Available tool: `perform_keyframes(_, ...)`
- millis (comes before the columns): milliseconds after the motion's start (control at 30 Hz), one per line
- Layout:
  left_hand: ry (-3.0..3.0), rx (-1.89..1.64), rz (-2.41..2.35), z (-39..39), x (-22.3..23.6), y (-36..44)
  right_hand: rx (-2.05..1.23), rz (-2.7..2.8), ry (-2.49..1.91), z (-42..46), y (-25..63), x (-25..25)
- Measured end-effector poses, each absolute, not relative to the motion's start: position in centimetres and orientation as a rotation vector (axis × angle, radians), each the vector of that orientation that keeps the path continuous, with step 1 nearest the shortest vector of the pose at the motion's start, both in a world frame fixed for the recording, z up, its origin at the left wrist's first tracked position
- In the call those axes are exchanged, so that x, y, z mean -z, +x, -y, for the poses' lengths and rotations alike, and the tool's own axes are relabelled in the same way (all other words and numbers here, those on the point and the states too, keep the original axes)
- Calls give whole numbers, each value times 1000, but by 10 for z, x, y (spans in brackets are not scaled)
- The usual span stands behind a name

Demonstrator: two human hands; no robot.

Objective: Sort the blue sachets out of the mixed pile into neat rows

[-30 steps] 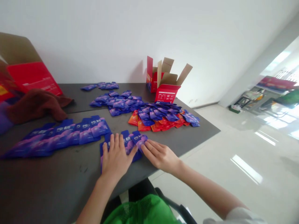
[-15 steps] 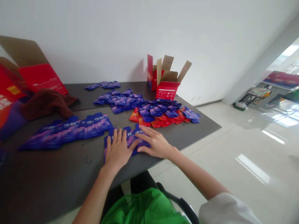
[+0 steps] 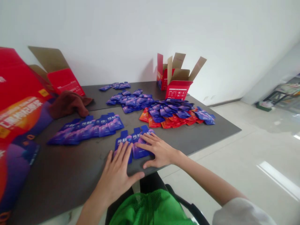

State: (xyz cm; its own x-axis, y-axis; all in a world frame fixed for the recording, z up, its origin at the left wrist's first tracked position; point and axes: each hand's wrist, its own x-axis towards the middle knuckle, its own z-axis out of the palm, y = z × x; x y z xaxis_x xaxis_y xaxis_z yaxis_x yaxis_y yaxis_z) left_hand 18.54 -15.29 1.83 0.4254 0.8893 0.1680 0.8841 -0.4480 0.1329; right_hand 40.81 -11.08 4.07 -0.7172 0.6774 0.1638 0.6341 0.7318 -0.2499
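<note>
My left hand [image 3: 117, 176] lies flat and open on the dark grey table [image 3: 70, 175] near its front edge, fingertips touching the lower edge of a short row of blue-purple sachets [image 3: 133, 140]. My right hand [image 3: 157, 150] rests open, fingers spread, on the right end of that same row. Just beyond and to the left lies a longer overlapping row of blue sachets [image 3: 86, 128].
A mixed heap of blue and orange sachets [image 3: 175, 115] and a blue heap [image 3: 132, 101] sit further back. An open red carton [image 3: 178, 79] stands at the far edge, a big red box [image 3: 16, 118] and brown cloth [image 3: 67, 104] at left. Table edge drops to floor on the right.
My left hand has slid back toward me off most of the short row, uncovering the sachets. My right hand stays on the row's right end. The view has swung left.
</note>
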Motion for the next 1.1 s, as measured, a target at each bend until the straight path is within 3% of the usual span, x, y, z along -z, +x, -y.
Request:
perform_keyframes(300,2974,-454,-1684,185,-3,178,-149,2818,-904,141,398,-44)
perform_keyframes(667,3300,-737,-1443,196,4,163,534,2614,-508,152,402,-9)
perform_keyframes(933,3044,-1112,-1346,204,3,165,610,2459,-405,154,403,-24)
perform_keyframes(1100,3127,-974,-1281,206,-16,138,641,2404,-421,148,401,-54)
